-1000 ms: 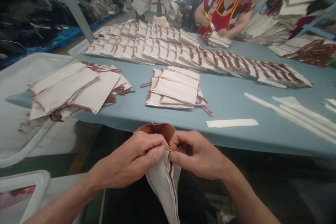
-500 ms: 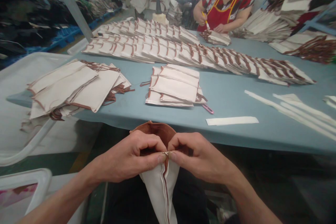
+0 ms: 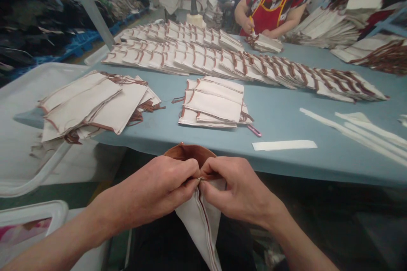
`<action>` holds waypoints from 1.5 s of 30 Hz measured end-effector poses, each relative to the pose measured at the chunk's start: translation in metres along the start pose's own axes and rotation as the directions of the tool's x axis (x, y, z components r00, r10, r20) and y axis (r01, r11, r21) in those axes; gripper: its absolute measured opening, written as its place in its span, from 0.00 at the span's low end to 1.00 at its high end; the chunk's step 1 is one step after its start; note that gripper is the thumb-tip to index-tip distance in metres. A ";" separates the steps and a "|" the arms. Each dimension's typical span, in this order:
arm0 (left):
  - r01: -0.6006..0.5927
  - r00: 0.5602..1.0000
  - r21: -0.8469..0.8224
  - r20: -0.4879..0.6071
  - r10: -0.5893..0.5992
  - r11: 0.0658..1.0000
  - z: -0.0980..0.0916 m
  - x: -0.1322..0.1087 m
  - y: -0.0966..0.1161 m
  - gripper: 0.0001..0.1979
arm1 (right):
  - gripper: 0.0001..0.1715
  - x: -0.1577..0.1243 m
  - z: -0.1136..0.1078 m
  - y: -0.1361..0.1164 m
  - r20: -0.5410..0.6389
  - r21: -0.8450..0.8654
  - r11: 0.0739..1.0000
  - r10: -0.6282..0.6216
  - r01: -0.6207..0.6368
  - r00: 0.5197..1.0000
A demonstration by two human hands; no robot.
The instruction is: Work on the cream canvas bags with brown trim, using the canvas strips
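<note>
Over my lap hangs a cream fabric piece (image 3: 199, 224) with a brown lining and a seam running down its middle; it looks like a partly sewn bag. My left hand (image 3: 168, 182) pinches its upper edge between thumb and forefinger. Right beside it, my right hand (image 3: 235, 186) pinches the same edge, the fingertips of both hands almost touching at the top of the seam. The brown lining (image 3: 190, 151) bulges up behind my hands. What lies exactly between the fingertips is too small to make out.
On the blue table (image 3: 280, 114) lie a small stack of cream pieces (image 3: 219, 103), a pink tool (image 3: 255, 131), a white strip (image 3: 284, 145) and a larger pile (image 3: 85, 101). Long overlapping rows (image 3: 203, 59) cross behind. A co-worker (image 3: 270, 12) brushes pieces opposite. White bins (image 3: 34, 220) stand left.
Both hands have risen slightly and closed in on the seam, still pinching the fabric edge. The lower fabric has swung a little to the right. The view has shifted slightly.
</note>
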State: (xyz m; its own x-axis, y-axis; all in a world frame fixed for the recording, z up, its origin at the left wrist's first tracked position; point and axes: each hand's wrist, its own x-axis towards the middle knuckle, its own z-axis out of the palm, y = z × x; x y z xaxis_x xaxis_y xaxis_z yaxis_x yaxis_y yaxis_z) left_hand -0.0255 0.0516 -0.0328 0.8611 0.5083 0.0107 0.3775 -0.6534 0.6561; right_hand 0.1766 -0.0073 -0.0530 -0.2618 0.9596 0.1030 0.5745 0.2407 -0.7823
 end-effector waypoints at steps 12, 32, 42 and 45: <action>-0.267 0.949 0.341 -0.066 0.307 0.901 0.019 -0.016 -0.021 0.11 | 0.03 0.003 0.009 0.012 0.140 0.340 0.914 0.184 -0.222 0.973; -0.247 0.958 0.123 -0.119 0.261 0.961 0.021 -0.018 -0.021 0.11 | 0.06 -0.004 0.023 0.020 0.215 0.662 0.687 0.210 -0.300 0.954; -0.094 0.994 -0.087 0.054 0.099 0.992 0.002 -0.014 -0.016 0.15 | 0.05 -0.012 0.011 -0.001 -0.066 0.221 0.974 -0.035 0.049 0.997; -0.221 0.973 0.162 -0.037 0.230 0.962 0.013 -0.013 -0.023 0.16 | 0.05 -0.012 0.015 0.004 -0.050 0.277 0.961 0.017 -0.003 0.999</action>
State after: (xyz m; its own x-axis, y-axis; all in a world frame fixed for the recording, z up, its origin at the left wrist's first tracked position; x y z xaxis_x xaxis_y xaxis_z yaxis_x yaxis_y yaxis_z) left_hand -0.0411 0.0526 -0.0584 0.9115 0.3653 0.1892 0.2280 -0.8315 0.5066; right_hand 0.1701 -0.0204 -0.0666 -0.2131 0.9697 0.1198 0.3384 0.1882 -0.9220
